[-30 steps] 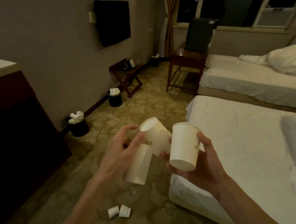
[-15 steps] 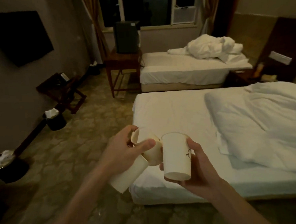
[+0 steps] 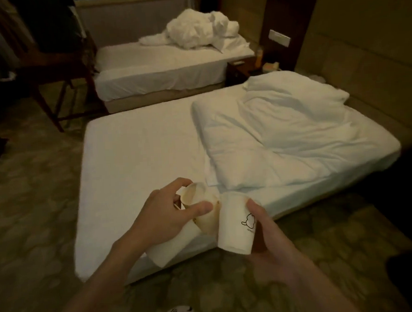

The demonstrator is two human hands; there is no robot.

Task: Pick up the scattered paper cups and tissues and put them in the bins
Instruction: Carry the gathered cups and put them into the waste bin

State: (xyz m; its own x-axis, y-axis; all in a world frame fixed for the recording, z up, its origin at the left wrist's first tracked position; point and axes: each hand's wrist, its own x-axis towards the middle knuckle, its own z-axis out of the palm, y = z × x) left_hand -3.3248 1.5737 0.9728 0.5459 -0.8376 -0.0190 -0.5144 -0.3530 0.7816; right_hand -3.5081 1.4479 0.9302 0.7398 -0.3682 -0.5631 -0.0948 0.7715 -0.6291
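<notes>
My left hand [image 3: 163, 218] grips a white paper cup [image 3: 168, 248] that points down and left, and its thumb and fingers also pinch a second, tilted cup [image 3: 199, 204] above it. My right hand [image 3: 269, 246] holds a third white paper cup [image 3: 234, 226], upright with a small cartoon print on its side. All three cups meet in front of me, above the near corner of the bed. No bin shows clearly in this view.
A large bed [image 3: 138, 164] with a folded white duvet [image 3: 283, 136] fills the middle. A second bed [image 3: 161, 71] with crumpled bedding stands behind it. A wooden table [image 3: 50, 76] is at the far left. Patterned carpet [image 3: 30, 214] runs along the left and front.
My view has swung right, from the wall with the bins to the beds. Both hands stayed together with the cups, and the tilted cup now sits closer into my left hand.
</notes>
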